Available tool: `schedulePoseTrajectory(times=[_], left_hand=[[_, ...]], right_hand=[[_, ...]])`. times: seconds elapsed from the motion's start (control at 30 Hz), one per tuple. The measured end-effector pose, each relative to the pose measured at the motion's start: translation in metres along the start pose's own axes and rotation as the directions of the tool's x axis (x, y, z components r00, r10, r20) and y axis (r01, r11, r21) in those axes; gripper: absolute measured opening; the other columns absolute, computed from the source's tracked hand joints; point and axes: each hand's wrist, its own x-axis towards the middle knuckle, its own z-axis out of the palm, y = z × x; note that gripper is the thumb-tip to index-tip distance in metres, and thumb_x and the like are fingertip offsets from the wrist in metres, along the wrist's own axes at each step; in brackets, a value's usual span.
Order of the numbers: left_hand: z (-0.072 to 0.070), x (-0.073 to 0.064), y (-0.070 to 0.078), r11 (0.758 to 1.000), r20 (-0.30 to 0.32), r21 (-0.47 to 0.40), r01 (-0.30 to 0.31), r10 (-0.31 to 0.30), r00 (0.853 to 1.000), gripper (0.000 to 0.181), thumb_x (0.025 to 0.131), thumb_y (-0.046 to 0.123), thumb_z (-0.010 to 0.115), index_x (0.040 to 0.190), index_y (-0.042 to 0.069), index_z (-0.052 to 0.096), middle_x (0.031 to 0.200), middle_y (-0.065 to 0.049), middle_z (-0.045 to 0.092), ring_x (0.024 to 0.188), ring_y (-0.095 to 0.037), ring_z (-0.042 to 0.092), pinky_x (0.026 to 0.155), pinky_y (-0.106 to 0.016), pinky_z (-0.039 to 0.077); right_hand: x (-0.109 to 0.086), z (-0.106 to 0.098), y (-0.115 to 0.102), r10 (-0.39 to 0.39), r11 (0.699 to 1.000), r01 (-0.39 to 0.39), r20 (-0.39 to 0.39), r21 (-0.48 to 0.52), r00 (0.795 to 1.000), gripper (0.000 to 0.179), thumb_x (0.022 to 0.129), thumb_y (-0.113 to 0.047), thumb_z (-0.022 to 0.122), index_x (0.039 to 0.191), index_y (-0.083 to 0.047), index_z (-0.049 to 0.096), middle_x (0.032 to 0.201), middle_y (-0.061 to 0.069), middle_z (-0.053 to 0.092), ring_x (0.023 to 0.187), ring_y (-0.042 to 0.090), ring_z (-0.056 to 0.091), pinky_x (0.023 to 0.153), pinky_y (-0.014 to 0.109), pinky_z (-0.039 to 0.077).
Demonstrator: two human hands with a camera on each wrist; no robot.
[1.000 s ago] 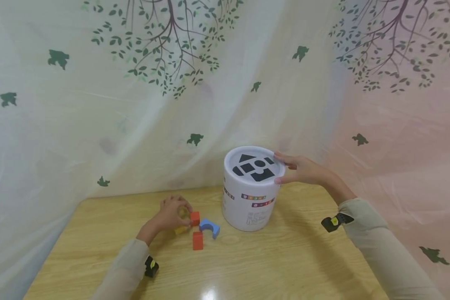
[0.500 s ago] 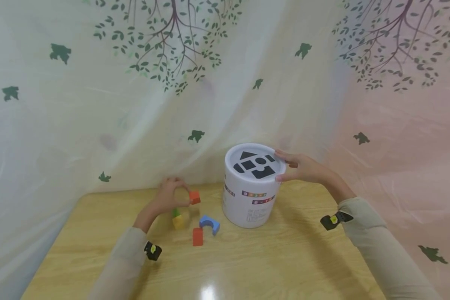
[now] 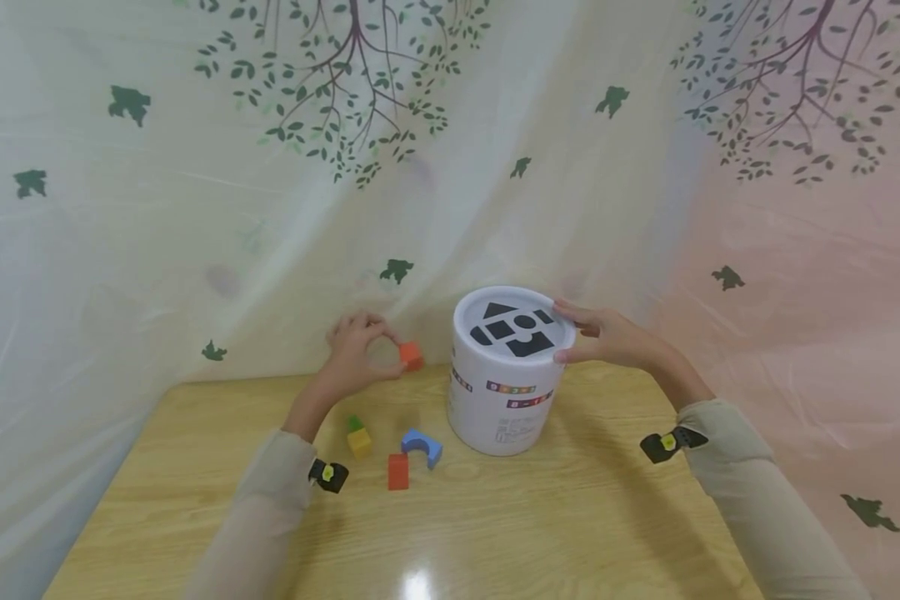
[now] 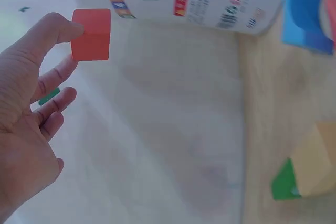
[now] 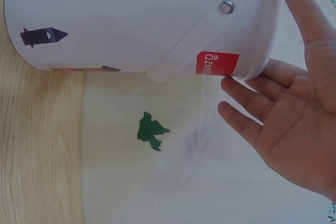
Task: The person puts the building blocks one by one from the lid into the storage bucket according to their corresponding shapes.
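Note:
My left hand point(image 3: 360, 354) holds a red block point(image 3: 411, 357) between thumb and fingertips, raised above the table left of the white shape sorter bucket point(image 3: 498, 408). The left wrist view shows the red block point(image 4: 91, 35) in front of the bucket's printed wall. On the bucket's lid point(image 3: 512, 323) are dark shapes: a triangle, a circle, a square, an arch and others. With thumb and fingers spread and nearly straight, my right hand point(image 3: 607, 337) touches the right side of the lid's rim. In the right wrist view this hand point(image 5: 299, 103) lies against the rim beside the strap handle point(image 5: 194, 35).
On the wooden table point(image 3: 570, 525) lie a second red block point(image 3: 398, 472), a blue arch block point(image 3: 422, 447), a yellow block point(image 3: 359, 442) and a green block point(image 3: 354, 422). A patterned cloth point(image 3: 307, 250) hangs behind the table's back edge.
My left hand has lifted the red block from among the other blocks and carried it up and slightly right, towards the bucket. My right hand stays on the rim.

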Motion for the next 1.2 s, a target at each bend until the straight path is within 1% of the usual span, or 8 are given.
schedulePoseTrajectory(times=[0.13, 0.3, 0.4, 0.53, 0.77, 0.9, 1.07, 1.2], left_hand=[[-0.005, 0.007, 0.013, 1.0, -0.029, -0.005, -0.021, 0.021, 0.999, 0.031, 0.08, 0.031, 0.084, 0.102, 0.015, 0.07, 0.132, -0.015, 0.054, 0.128, -0.04, 0.036, 0.107, -0.067, 0.014], [-0.01, 0.017, 0.03, 0.998, -0.072, -0.026, -0.051, 0.049, 0.996, 0.03, 0.08, 0.031, 0.084, 0.101, 0.016, 0.069, 0.13, -0.014, 0.054, 0.129, -0.039, 0.035, 0.109, -0.068, 0.011], [-0.013, 0.024, 0.039, 0.997, -0.096, -0.042, -0.066, 0.062, 0.993, 0.029, 0.08, 0.03, 0.083, 0.101, 0.015, 0.069, 0.128, -0.013, 0.053, 0.13, -0.038, 0.032, 0.108, -0.067, 0.011], [-0.013, 0.033, 0.052, 0.997, -0.127, -0.045, -0.068, 0.062, 0.99, 0.031, 0.079, 0.029, 0.084, 0.102, 0.013, 0.069, 0.127, -0.011, 0.052, 0.128, -0.035, 0.031, 0.108, -0.065, 0.012], [-0.007, 0.047, 0.068, 0.996, -0.159, -0.044, -0.074, 0.066, 0.985, 0.036, 0.079, 0.031, 0.084, 0.104, 0.009, 0.07, 0.127, -0.011, 0.052, 0.128, -0.036, 0.033, 0.11, -0.065, 0.011], [0.0, 0.054, 0.075, 0.997, -0.165, -0.04, -0.069, 0.061, 0.984, 0.034, 0.079, 0.032, 0.084, 0.103, 0.012, 0.069, 0.127, -0.01, 0.051, 0.127, -0.034, 0.034, 0.11, -0.066, 0.012], [0.008, 0.06, 0.083, 0.998, -0.158, -0.033, -0.059, 0.053, 0.986, 0.034, 0.079, 0.034, 0.085, 0.103, 0.015, 0.069, 0.129, -0.009, 0.05, 0.128, -0.034, 0.033, 0.111, -0.065, 0.013], [0.015, 0.064, 0.09, 0.996, -0.157, -0.052, -0.066, 0.058, 0.986, 0.033, 0.077, 0.034, 0.084, 0.101, 0.015, 0.07, 0.129, -0.009, 0.05, 0.128, -0.033, 0.033, 0.112, -0.064, 0.012]], right_hand=[[0.0, 0.0, 0.0, 0.005, 1.0, -0.005, 0.003, 0.008, 1.0, 0.098, 0.085, -0.042, 0.081, 0.162, -0.017, 0.026, 0.169, 0.009, 0.022, 0.147, 0.052, 0.033, 0.114, 0.065, 0.034], [0.001, 0.0, 0.001, 0.0, 1.0, 0.0, 0.001, 0.022, 1.0, 0.097, 0.085, -0.041, 0.081, 0.162, -0.017, 0.027, 0.17, 0.009, 0.021, 0.148, 0.051, 0.031, 0.115, 0.064, 0.033], [0.0, 0.0, 0.001, -0.003, 1.0, 0.003, -0.007, 0.025, 1.0, 0.096, 0.085, -0.04, 0.081, 0.161, -0.016, 0.028, 0.17, 0.009, 0.021, 0.148, 0.051, 0.031, 0.115, 0.064, 0.033], [-0.001, 0.001, 0.001, 0.005, 1.0, -0.005, -0.006, 0.028, 1.0, 0.097, 0.085, -0.042, 0.081, 0.161, -0.018, 0.028, 0.17, 0.009, 0.02, 0.147, 0.051, 0.032, 0.114, 0.063, 0.035], [-0.001, 0.001, 0.001, 0.005, 1.0, -0.005, -0.005, 0.024, 1.0, 0.096, 0.085, -0.042, 0.081, 0.161, -0.018, 0.028, 0.17, 0.009, 0.02, 0.148, 0.051, 0.032, 0.114, 0.063, 0.034], [-0.001, 0.001, 0.001, 0.005, 1.0, -0.005, -0.004, 0.026, 1.0, 0.096, 0.086, -0.041, 0.081, 0.162, -0.018, 0.027, 0.17, 0.009, 0.02, 0.148, 0.051, 0.032, 0.114, 0.063, 0.034], [0.0, 0.0, 0.002, 0.016, 1.0, -0.016, -0.002, 0.026, 1.0, 0.096, 0.085, -0.042, 0.081, 0.162, -0.02, 0.027, 0.17, 0.009, 0.021, 0.148, 0.051, 0.032, 0.114, 0.063, 0.034], [0.0, 0.001, 0.002, 0.014, 0.999, -0.014, 0.003, 0.033, 1.0, 0.096, 0.085, -0.041, 0.081, 0.162, -0.019, 0.027, 0.17, 0.009, 0.021, 0.148, 0.052, 0.032, 0.115, 0.063, 0.034]])
